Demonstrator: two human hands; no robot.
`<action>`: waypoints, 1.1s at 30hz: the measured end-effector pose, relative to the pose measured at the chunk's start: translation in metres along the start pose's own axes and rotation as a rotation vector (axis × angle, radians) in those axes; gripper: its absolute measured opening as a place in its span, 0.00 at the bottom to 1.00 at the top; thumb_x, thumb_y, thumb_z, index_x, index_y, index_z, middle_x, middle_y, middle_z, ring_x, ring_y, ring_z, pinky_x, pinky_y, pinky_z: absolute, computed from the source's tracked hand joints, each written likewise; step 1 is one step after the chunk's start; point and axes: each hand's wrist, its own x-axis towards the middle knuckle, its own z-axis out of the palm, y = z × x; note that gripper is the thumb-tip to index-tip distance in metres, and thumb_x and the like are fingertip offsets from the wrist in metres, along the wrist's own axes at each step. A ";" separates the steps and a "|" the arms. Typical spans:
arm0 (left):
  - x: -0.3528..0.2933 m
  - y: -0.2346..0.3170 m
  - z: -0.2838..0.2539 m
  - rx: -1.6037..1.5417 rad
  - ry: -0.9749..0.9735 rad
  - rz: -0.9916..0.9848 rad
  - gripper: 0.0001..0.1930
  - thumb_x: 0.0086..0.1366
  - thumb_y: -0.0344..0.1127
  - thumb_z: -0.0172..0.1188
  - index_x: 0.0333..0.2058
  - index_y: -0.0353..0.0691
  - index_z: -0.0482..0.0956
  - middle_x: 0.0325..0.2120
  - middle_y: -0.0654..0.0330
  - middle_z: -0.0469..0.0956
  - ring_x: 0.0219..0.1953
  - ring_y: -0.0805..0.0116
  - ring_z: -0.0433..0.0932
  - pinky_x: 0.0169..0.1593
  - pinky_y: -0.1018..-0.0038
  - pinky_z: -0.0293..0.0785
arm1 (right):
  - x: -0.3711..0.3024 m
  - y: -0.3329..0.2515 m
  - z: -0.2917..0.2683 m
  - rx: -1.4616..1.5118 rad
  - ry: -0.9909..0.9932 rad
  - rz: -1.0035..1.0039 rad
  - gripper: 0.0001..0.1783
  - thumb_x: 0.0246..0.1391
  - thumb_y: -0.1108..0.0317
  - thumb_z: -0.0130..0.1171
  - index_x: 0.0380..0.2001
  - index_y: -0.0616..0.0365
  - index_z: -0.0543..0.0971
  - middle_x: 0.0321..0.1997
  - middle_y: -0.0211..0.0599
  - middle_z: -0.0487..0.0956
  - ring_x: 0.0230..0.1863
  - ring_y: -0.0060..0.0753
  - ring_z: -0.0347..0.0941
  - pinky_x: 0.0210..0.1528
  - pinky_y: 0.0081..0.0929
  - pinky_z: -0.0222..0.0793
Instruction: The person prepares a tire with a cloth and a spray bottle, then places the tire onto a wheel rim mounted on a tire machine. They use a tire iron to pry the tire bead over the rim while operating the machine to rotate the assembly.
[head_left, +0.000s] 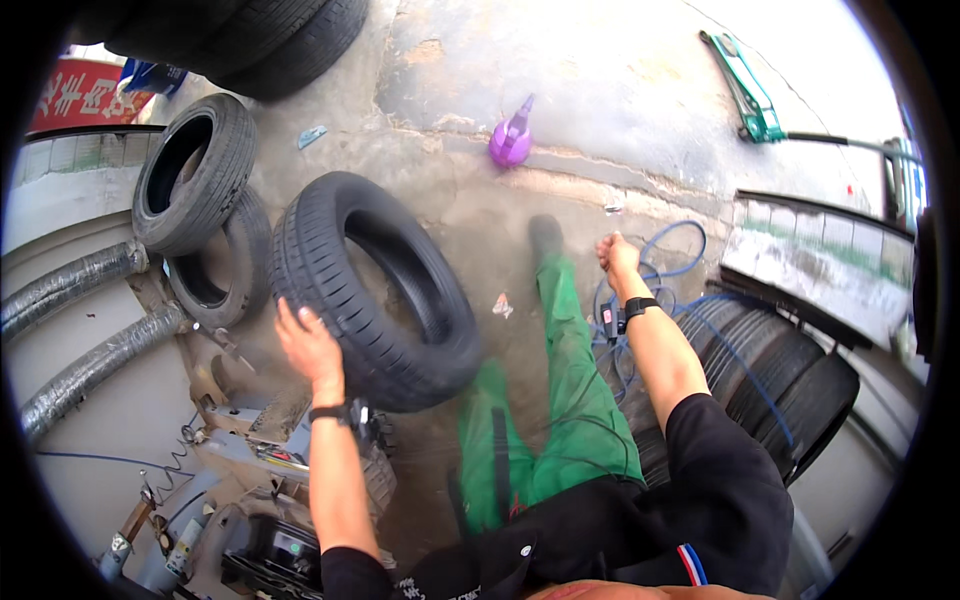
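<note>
Nearest to you, at the lower left, a grey metal tyre machine point(255, 440) with springs, hoses and small cylinders sits just beside your left forearm. Your legs in bright green trousers point(560, 420) stretch away from you across the dusty concrete floor point(480, 210), one dark shoe point(545, 235) pointing far.

Your left hand point(308, 345) is open, palm and spread fingers pressed flat against the tread of a black rubber car tyre point(375, 290). That tyre stands upright and slightly tilted, left of your green leg and just beyond the machine, its hollow facing right. A black wristband point(328, 412) circles your left wrist.

Your right hand point(617, 253) is raised to the right of your leg and closed into a loose fist; whether it grips anything, you cannot tell from here. It hangs above a tangle of thin blue hose point(665, 255). A black watch point(638, 306) sits on that wrist. To the right of your arm, worn black tyres point(790, 380) lie stacked on their sides.

Farther left, two more black tyres point(200, 210) lean together against a pale wall, beside ribbed grey hoses point(80, 320). Far across the floor stands a purple plastic spray bottle point(511, 138), well apart from the tyre. At the far right lies a teal metal floor jack point(748, 95).
</note>
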 end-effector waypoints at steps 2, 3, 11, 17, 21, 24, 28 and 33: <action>0.010 0.009 -0.002 0.046 -0.027 -0.127 0.26 0.74 0.46 0.46 0.65 0.40 0.64 0.61 0.41 0.66 0.62 0.40 0.66 0.64 0.53 0.63 | 0.028 -0.013 0.036 -0.146 0.027 0.046 0.20 0.67 0.54 0.48 0.27 0.58 0.74 0.22 0.36 0.79 0.17 0.26 0.71 0.16 0.24 0.60; 0.002 0.015 0.006 0.088 0.029 -0.196 0.26 0.73 0.45 0.46 0.65 0.39 0.64 0.62 0.41 0.65 0.64 0.40 0.64 0.65 0.53 0.60 | 0.046 -0.028 0.050 -0.307 -0.105 -0.030 0.19 0.65 0.55 0.51 0.28 0.61 0.75 0.24 0.37 0.80 0.20 0.26 0.73 0.19 0.26 0.64; 0.007 0.064 0.010 0.103 0.083 -0.243 0.26 0.72 0.42 0.48 0.64 0.35 0.65 0.63 0.40 0.64 0.66 0.41 0.61 0.68 0.53 0.56 | 0.103 -0.112 0.225 -0.675 -0.496 -0.044 0.34 0.60 0.48 0.59 0.62 0.59 0.69 0.61 0.40 0.72 0.60 0.37 0.68 0.57 0.38 0.67; 0.022 0.056 0.009 0.037 0.068 -0.292 0.25 0.73 0.39 0.44 0.64 0.33 0.65 0.63 0.42 0.65 0.66 0.43 0.62 0.68 0.56 0.55 | 0.133 -0.105 0.289 -0.311 -0.516 0.247 0.37 0.55 0.40 0.60 0.63 0.47 0.68 0.74 0.38 0.58 0.76 0.40 0.47 0.73 0.53 0.43; 0.029 0.059 0.010 0.016 0.072 -0.320 0.24 0.72 0.37 0.42 0.63 0.33 0.66 0.63 0.44 0.67 0.66 0.45 0.63 0.68 0.57 0.56 | 0.144 -0.074 0.281 -0.322 -0.568 0.085 0.24 0.53 0.44 0.64 0.42 0.51 0.78 0.41 0.32 0.77 0.46 0.30 0.70 0.53 0.35 0.64; 0.024 0.055 0.009 0.012 0.081 -0.327 0.24 0.71 0.37 0.43 0.63 0.33 0.66 0.62 0.44 0.67 0.66 0.45 0.63 0.68 0.57 0.55 | 0.095 -0.073 0.267 -0.707 -0.633 -0.220 0.20 0.55 0.47 0.63 0.32 0.55 0.81 0.30 0.29 0.77 0.31 0.24 0.68 0.37 0.24 0.64; 0.016 0.044 0.007 0.013 0.084 -0.329 0.25 0.71 0.37 0.43 0.63 0.33 0.65 0.62 0.45 0.68 0.66 0.45 0.63 0.68 0.57 0.55 | 0.032 -0.095 0.263 -1.052 -0.943 -0.191 0.38 0.53 0.38 0.64 0.49 0.66 0.80 0.40 0.42 0.83 0.46 0.36 0.77 0.54 0.33 0.68; 0.011 0.035 0.005 0.006 0.083 -0.327 0.25 0.71 0.37 0.42 0.63 0.34 0.65 0.62 0.45 0.68 0.65 0.45 0.63 0.68 0.57 0.56 | -0.029 -0.090 0.274 -1.064 -1.118 -0.195 0.31 0.57 0.44 0.63 0.46 0.64 0.82 0.39 0.44 0.83 0.45 0.37 0.77 0.53 0.34 0.69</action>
